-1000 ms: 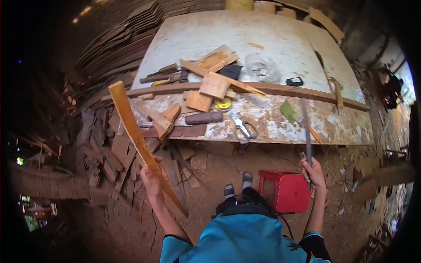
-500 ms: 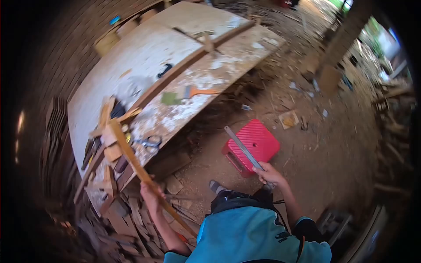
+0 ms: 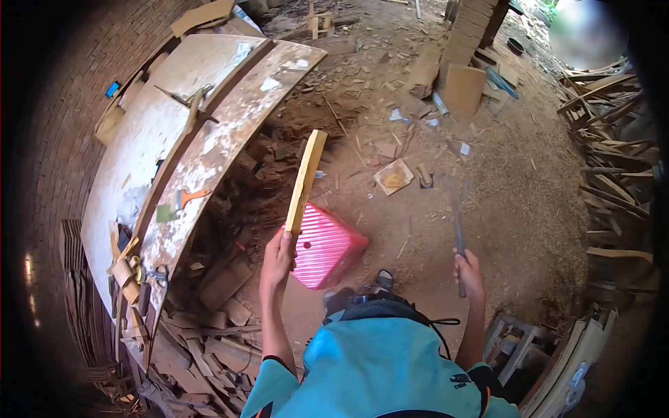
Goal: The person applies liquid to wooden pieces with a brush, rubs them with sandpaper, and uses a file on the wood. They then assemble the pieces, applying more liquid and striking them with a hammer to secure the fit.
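My left hand (image 3: pixel 277 259) is closed round the lower end of a wooden strip (image 3: pixel 307 177), which stands tilted up in front of me. Behind that strip sits a pink plastic stool (image 3: pixel 329 245) with a ribbed top, partly covered by the wood and my hand. Out to the right, my right hand (image 3: pixel 472 274) grips a steel ruler (image 3: pixel 458 233), a long flat metal strip now seen nearly edge-on, its upper end blurred. It is held over the dirt floor, apart from the stool.
At left stands a worktable (image 3: pixel 150 104) bearing a long timber (image 3: pixel 182 143), a paintbrush (image 3: pixel 189 197), scissors (image 3: pixel 160 273) and wood offcuts. Scrap wood (image 3: pixel 216 355) lies below it. A brick pillar (image 3: pixel 468 35) rises at the back; stacked wood (image 3: pixel 613 188) lines the right.
My body has turned to the right, away from the table. The wooden strip has swung off the table's edge to upright before the stool. The ruler has moved right, away from the stool.
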Available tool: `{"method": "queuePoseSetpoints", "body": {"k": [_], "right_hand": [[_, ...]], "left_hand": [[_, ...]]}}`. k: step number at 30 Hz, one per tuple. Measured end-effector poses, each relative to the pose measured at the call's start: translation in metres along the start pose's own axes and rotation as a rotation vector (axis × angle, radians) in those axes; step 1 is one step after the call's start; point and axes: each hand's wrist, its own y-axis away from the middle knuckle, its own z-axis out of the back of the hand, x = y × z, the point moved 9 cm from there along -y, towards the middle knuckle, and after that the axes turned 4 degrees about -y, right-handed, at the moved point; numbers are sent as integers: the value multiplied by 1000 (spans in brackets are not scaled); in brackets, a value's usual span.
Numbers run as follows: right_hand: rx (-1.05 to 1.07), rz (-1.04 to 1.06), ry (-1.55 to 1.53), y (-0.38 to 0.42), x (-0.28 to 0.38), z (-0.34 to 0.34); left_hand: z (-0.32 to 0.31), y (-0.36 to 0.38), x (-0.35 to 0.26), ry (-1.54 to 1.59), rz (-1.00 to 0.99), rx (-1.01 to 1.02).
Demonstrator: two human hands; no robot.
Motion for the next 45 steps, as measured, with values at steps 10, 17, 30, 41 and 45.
{"method": "queuePoseSetpoints", "body": {"k": [10, 17, 30, 41, 45], "right_hand": [[0, -131, -74, -100, 61, 28], [100, -126, -86, -224, 99, -23], [351, -74, -90, -339, 251, -131], [573, 3, 8, -415, 343, -190], [560, -32, 126, -439, 374, -200]], "left_hand": [[-21, -80, -30, -209, 40, -70], [10, -206, -141, -639, -179, -217], [15, -460, -205, -886, -482, -160], [9, -557, -188, -1063, -534, -305], [-4, -580, -195, -1000, -469, -360]]}}
